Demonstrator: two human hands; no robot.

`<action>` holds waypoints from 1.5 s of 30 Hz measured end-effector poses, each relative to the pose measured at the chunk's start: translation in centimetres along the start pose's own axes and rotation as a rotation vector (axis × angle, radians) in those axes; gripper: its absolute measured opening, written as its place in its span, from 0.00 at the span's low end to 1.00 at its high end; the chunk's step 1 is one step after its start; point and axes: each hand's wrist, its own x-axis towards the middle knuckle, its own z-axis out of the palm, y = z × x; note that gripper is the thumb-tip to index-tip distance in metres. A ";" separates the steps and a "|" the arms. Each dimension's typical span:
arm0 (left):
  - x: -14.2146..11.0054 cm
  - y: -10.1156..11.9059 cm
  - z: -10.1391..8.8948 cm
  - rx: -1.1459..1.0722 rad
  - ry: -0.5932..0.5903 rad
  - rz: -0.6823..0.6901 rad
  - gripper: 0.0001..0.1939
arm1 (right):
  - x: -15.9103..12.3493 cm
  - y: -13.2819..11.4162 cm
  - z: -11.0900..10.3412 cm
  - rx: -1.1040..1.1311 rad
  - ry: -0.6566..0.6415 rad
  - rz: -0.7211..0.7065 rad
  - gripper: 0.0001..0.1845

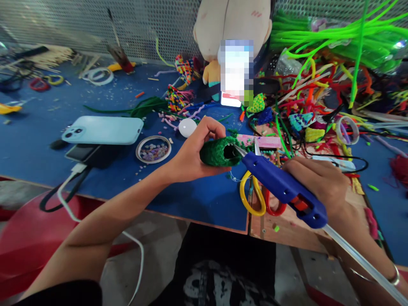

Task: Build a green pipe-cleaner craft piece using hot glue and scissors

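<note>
My left hand is closed around a fuzzy dark green pipe-cleaner piece held over the blue table. My right hand grips a blue hot glue gun with a clear glue stick at its back. The metal nozzle touches the opening at the green piece's right end. Scissors with yellow and red handles lie on the table just under the gun.
A pale blue phone lies on a dark device with cables at the left. Beside it sits a round tin of beads. A plush toy stands at the back. Heaps of coloured pipe cleaners fill the right side.
</note>
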 end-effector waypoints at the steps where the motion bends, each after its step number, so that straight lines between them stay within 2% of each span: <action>1: 0.0 0.0 0.0 0.011 0.007 0.005 0.25 | 0.0 0.1 0.1 0.001 0.012 0.005 0.13; 7: 0.0 0.0 0.1 0.044 0.030 -0.022 0.25 | -0.1 0.3 0.4 0.029 0.043 0.003 0.10; 13: 0.1 0.1 0.2 0.069 0.064 0.026 0.23 | 0.1 0.4 0.6 -0.006 0.093 -0.029 0.12; 31: 0.3 -0.5 0.0 0.284 0.175 0.230 0.26 | 0.2 0.0 0.1 -0.102 -0.011 -0.034 0.20; 38: 0.5 -0.6 0.2 0.212 0.134 0.290 0.26 | 0.4 -0.9 -0.4 -0.027 -0.054 0.018 0.20; 45: 0.2 -0.7 0.3 0.126 0.050 0.223 0.28 | 0.1 -1.0 0.2 0.005 -0.033 0.047 0.19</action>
